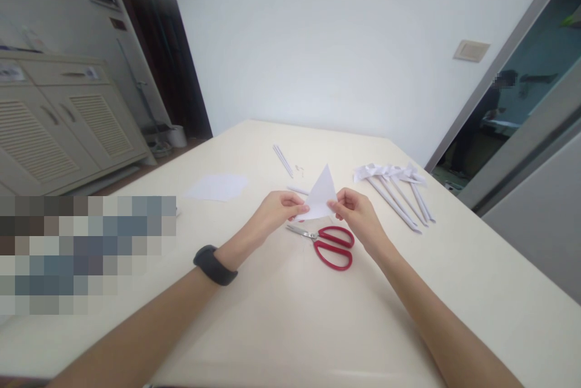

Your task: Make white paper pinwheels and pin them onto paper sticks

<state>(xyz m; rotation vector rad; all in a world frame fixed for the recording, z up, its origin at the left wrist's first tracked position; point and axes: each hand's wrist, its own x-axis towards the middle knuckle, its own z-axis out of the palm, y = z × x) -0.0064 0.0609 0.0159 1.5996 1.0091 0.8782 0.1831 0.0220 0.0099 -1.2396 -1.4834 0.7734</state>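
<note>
Between my two hands a white sheet of paper, folded to a triangle point(322, 195), is held above the table with one corner pointing up. My left hand point(282, 209) pinches its lower left corner between thumb and fingers. At the lower right corner my right hand point(351, 209) grips it in the same way. Just below the paper lie red-handled scissors point(333, 247), their blades pointing left. A rolled white paper stick point(298, 190) lies behind the triangle, partly hidden by it.
White sheets point(218, 187) lie on the table point(281, 321) at the left. Thin paper sticks point(283, 161) rest further back. Several paper pinwheel-like pieces on sticks point(399, 191) lie at the right. A blurred patch covers the left edge. A person point(483, 109) is beyond the doorway.
</note>
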